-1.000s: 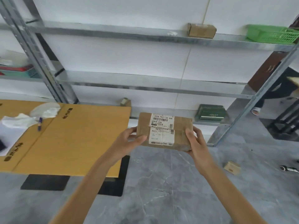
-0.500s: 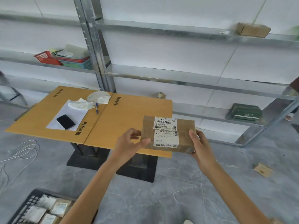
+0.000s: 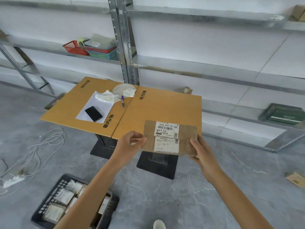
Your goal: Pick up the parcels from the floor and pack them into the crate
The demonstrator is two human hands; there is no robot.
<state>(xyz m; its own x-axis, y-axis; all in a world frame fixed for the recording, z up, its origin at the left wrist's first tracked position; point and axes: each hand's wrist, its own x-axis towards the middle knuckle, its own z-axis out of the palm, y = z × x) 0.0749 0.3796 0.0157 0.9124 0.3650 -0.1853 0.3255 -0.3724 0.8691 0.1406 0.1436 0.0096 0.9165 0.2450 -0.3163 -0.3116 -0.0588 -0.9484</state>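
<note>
In the middle of the frame, the left hand [image 3: 130, 144] and right hand [image 3: 200, 151] are pinching the flat brown cardboard parcel [image 3: 170, 138] by its ends, and the black plastic crate [image 3: 49, 204] is sitting at the lower left.

Brown parcel [image 3: 170, 138], white label [image 3: 166, 129], black crate [image 3: 49, 205]

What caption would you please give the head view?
Left hand and right hand hold a labelled parcel; black crate lower left.

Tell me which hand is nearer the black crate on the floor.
Left. The left hand grips the parcel by its left edge, up and right of the crate; the right hand grips its right edge, farther right.
</note>
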